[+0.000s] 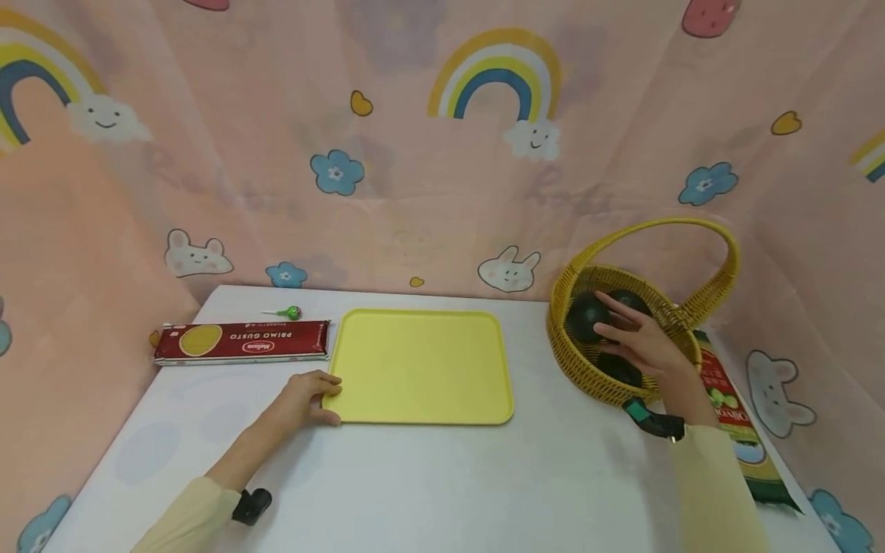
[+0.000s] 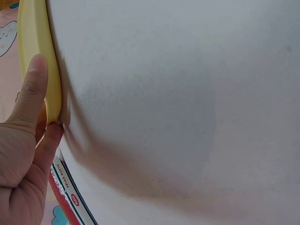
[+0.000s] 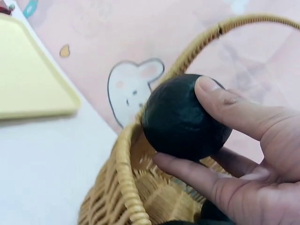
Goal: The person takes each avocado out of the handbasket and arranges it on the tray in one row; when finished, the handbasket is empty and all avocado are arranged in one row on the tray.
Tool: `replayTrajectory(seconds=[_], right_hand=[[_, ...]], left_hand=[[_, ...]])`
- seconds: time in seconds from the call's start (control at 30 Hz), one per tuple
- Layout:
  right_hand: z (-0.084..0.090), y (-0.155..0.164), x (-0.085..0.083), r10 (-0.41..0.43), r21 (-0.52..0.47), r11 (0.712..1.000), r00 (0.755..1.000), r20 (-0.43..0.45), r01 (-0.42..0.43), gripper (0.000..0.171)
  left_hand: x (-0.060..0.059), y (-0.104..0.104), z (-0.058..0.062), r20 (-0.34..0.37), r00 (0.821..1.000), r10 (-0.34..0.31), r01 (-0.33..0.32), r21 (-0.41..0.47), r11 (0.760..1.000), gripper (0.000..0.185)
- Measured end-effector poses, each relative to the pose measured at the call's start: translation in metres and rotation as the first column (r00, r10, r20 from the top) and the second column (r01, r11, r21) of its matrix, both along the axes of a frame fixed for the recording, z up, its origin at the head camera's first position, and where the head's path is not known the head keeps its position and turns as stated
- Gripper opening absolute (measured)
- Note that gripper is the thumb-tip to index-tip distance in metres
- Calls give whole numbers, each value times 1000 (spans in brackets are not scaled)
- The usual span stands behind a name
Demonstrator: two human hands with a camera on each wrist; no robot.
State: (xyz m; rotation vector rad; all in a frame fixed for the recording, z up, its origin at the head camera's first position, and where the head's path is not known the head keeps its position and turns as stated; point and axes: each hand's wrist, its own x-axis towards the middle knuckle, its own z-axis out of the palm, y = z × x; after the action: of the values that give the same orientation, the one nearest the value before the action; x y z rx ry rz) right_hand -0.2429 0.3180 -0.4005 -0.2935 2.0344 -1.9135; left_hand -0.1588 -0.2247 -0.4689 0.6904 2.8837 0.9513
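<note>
My right hand (image 1: pixel 639 338) grips a dark green avocado (image 3: pixel 183 117) between thumb and fingers, at the mouth of a yellow wicker basket (image 1: pixel 581 376). Two more dark avocados lie in the basket, one behind (image 1: pixel 631 300) and one nearer the front (image 1: pixel 618 370), partly covered by the hand. With thumb and fingers, my left hand (image 1: pixel 311 398) pinches the left edge of a yellow rectangular tray (image 1: pixel 422 369) near its front corner. In the left wrist view the thumb lies along the tray's rim (image 2: pixel 52 84) and a fingertip is at its underside.
A red spaghetti pack (image 1: pixel 242 342) lies left of the tray, with a green lollipop (image 1: pixel 293 312) behind it. Beside the basket on the right is a red and green bag (image 1: pixel 733 415), partly hidden by the right arm. The basket's tall handle (image 1: pixel 719 288) arches over it. Patterned pink cloth (image 1: pixel 415 207) surrounds the white table.
</note>
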Motion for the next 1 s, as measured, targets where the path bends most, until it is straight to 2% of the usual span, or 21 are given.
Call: replayTrajectory(seconds=[0.17, 0.37, 0.77, 1.0], right_hand=[[4, -5, 10, 10, -89, 996, 1000, -2, -11, 65], [10, -12, 23, 34, -181, 983, 999, 31, -28, 65], [17, -34, 39, 48, -155, 987, 998, 40, -41, 63], [16, -48, 40, 9, -131, 991, 994, 107, 6, 62]], left_hand=[[1, 0, 0, 5, 1000, 3, -3, 6, 1000, 49], [1, 1, 2, -23, 1000, 8, -8, -7, 1000, 49], [2, 1, 2, 4, 1000, 26, -26, -13, 1000, 49], [2, 2, 2, 1, 1000, 16, -16, 4, 1000, 49]])
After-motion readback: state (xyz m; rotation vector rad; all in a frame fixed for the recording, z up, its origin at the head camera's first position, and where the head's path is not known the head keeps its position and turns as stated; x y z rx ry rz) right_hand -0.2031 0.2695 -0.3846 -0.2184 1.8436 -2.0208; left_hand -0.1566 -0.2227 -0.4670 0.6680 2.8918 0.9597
